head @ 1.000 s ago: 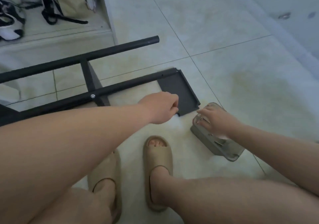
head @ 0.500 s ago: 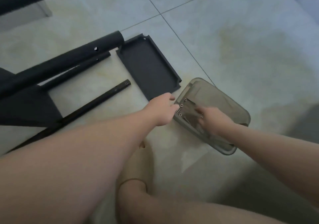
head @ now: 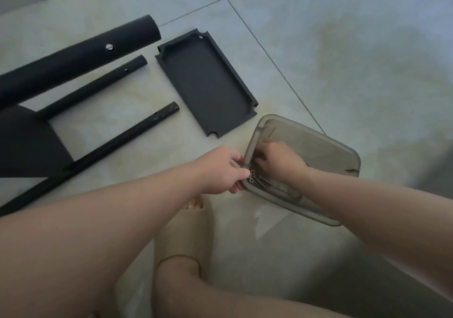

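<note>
Pinching plastic box [head: 323,156] rim with left grip [head: 226,169]; right grip [head: 275,161] curled among loose screws [head: 255,179], catch hidden. Small, hard, slick, quick to roll; best pinched fingertip-wise by the shank.

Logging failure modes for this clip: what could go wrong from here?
1. The left hand grips the rim of the translucent box, which looks tipped; a slip could spill the nuts and screws onto the tiles.
2. The right hand digs among them in dim light; it may fumble a small piece.
3. Loose parts could roll under the black tube.
</note>
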`<state>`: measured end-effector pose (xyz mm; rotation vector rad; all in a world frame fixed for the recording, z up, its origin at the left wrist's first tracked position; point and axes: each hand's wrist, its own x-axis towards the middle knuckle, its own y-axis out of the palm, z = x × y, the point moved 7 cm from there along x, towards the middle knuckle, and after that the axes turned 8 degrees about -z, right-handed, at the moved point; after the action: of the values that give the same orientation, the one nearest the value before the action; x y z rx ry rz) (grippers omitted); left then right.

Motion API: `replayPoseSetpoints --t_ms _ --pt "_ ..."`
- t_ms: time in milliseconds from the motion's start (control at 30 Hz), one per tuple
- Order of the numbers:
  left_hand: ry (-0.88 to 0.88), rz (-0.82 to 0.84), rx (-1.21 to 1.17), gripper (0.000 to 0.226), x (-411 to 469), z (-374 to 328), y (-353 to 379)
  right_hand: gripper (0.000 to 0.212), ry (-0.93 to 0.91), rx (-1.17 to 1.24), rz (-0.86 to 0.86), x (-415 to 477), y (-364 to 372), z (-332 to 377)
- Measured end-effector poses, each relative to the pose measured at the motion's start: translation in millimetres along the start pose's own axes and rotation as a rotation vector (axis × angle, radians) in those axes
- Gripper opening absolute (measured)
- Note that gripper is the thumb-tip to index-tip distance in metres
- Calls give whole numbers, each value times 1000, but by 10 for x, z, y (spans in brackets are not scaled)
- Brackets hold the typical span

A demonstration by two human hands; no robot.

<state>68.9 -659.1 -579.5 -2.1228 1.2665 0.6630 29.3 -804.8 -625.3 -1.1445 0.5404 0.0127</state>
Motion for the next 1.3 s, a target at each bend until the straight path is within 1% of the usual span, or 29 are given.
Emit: replayPoseSetpoints --t_ms 133,367,433,533,600,667,733,833,933,1033,1100,1167,1233,1300 --pt "1 -2 -16 7 21 26 2 22 11 34 -4 56 34 11" --pt "-7 -7 -13 6 18 22 8 23 -24 52 -44 7 109 58" --pt "-12 -10 -12 1 12 31 9 22 -16 94 -49 9 108 67" --pt "-17 -16 -3 9 12 40 12 20 -5 185 -36 -18 119 53" --pt "-15 -14 1 3 14 39 10 21 -3 207 -18 -39 138 46" --pt "-17 -12 5 6 24 40 10 20 1 205 -14 -34 145 48" --pt "-17 -12 13 4 28 41 14 20 5 196 -7 -11 139 53" --pt "-21 -12 13 12 28 47 18 19 11 173 10 9 155 32" --pt "-30 -7 9 12 27 48 23 19 28 144 20 -12 168 -4" --pt "-41 -30 15 16 0 60 21 20 40 127 40 -35 99 -10" --pt "-42 -72 62 24 -43 63 8 18 69 124 35 -69 -12 -28" --pt "-70 -86 163 39 -130 103 -13 15 93 119 29 -137 -144 -37" --pt "-124 -33 274 44 -260 158 -36 8 112 129 11 -242 -305 -30" --pt "-136 57 458 44 -427 168 -126 9 120 142 -8 -361 -483 35"
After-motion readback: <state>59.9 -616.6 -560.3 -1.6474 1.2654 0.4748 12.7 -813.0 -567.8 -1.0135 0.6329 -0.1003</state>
